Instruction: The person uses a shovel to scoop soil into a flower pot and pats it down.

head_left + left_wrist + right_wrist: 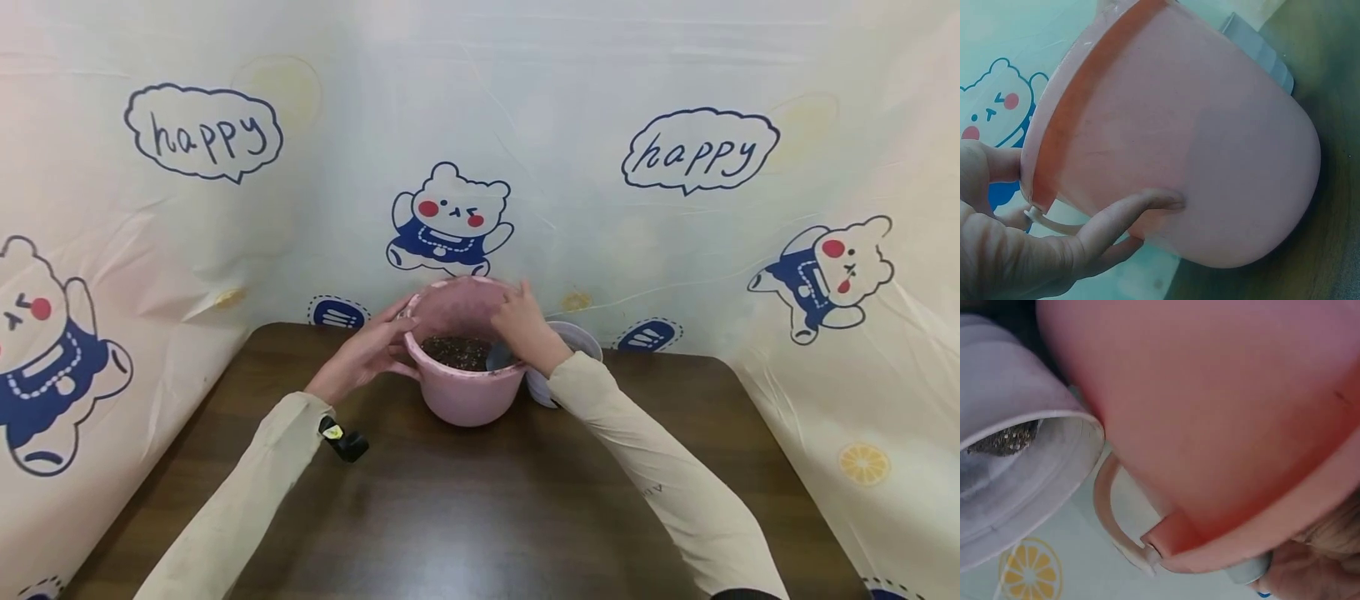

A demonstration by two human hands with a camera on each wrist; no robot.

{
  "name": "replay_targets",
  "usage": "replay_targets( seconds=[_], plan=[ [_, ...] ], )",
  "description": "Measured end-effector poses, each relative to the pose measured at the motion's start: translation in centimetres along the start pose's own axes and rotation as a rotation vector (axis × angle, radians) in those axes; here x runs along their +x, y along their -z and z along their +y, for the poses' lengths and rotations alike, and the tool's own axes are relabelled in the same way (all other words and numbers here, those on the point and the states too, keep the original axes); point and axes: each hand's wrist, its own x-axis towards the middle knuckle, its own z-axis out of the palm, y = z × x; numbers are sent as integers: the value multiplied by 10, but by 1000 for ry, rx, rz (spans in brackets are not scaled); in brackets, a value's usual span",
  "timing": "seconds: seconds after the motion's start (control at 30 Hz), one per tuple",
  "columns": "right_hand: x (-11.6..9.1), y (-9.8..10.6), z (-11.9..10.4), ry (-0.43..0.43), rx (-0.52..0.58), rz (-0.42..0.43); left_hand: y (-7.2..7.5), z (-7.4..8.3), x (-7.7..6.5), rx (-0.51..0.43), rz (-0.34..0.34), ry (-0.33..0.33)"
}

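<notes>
A pink bucket (472,398) with dark speckled soil (453,352) inside stands near the back of the table. My left hand (369,350) grips its left side at the rim, with one finger pressed along the outer wall in the left wrist view. Over the right part of the rim, my right hand (525,329) holds a grey trowel (498,357) whose blade dips into the soil. Most of the trowel's handle is hidden by the fingers. Close beside the bucket on the right stands a pale lavender pot (1016,375), with some soil (1007,440) in it.
Bucket and pot rest on a dark brown wooden table (450,517). A pale curtain (555,100) printed with bears and lettering hangs round its back and sides. The bucket's thin handle (1105,506) hangs down from the rim.
</notes>
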Motion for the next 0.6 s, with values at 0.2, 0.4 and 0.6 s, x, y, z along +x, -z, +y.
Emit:
replay_targets(
  seconds=[0.2, 0.4, 0.6],
  plan=[
    [4, -8, 1, 55, 25, 11, 1, 1, 0, 0, -1, -4],
    [6, -16, 5, 110, 176, -24, 0, 1, 1, -12, 4, -6],
    [6, -20, 9, 106, 315, -85, -1, 1, 0, -16, 6, -3]
  ],
)
